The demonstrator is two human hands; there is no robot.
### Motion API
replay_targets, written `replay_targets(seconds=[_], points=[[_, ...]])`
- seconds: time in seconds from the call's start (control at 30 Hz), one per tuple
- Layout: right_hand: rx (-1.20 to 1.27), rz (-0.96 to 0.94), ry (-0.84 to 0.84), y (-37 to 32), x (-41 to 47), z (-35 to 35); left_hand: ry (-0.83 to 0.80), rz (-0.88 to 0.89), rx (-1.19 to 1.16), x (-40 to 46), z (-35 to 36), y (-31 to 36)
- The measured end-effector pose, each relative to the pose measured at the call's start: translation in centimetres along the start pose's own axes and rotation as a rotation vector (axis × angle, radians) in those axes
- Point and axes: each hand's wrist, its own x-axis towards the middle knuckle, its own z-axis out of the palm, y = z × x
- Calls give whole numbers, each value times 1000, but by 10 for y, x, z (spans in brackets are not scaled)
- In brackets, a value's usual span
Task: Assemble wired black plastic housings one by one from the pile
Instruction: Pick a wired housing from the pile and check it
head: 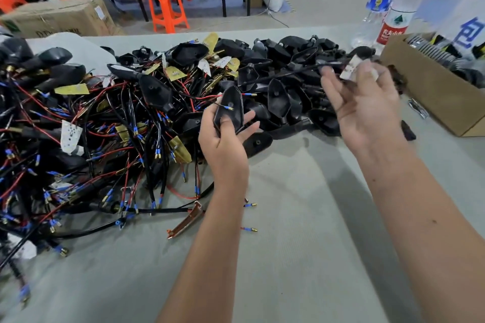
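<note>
The black plastic housing in hand sits upright in the left hand, above the near edge of the pile; the thumb lies across its lower face and the other fingers cup it from behind, so the grip is closed around it. A thin wire with a blue-sleeved terminal crosses the housing's face. The right hand is raised well apart to the right, its fingers pinching a small white piece from which a black cable trails left over the pile; motion blur leaves the exact pinch uncertain. Judged step: bringing the wired insert to the housing. To do it well, the left hand should steady the shell with its open side toward the insert, the cable should be drawn free of neighbouring leads before mating, and the terminal kept out of the seam. The pile covers the left and centre of the grey desk. A cardboard box of dark parts stands at right, two water bottles behind it, an orange stool beyond.
</note>
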Motion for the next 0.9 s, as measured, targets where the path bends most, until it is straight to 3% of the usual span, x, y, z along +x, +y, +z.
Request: replay_targets(seconds=[0.1,0.2,0.27,0.37,0.47,0.8,0.9], points=[[-64,75,108,19,-4,-9,-58,217,89,-5,-2,3],[-265,79,65,36,-9,-19,-118,667,398,-8,-3,3],[-383,43,-6,42,-10,-25,-145,786,537,-6,-1,1],[-418,33,-102,46,-12,-29,-289,715,692,-1,-4,-2],[-281,62,-116,40,-12,-29,-386,641,763,-2,-7,-5],[818,218,-68,-6,1,-52,-520,583,868,-8,-1,1],[726,188,-13,-2,4,-56,-456,630,839,-11,4,5]])
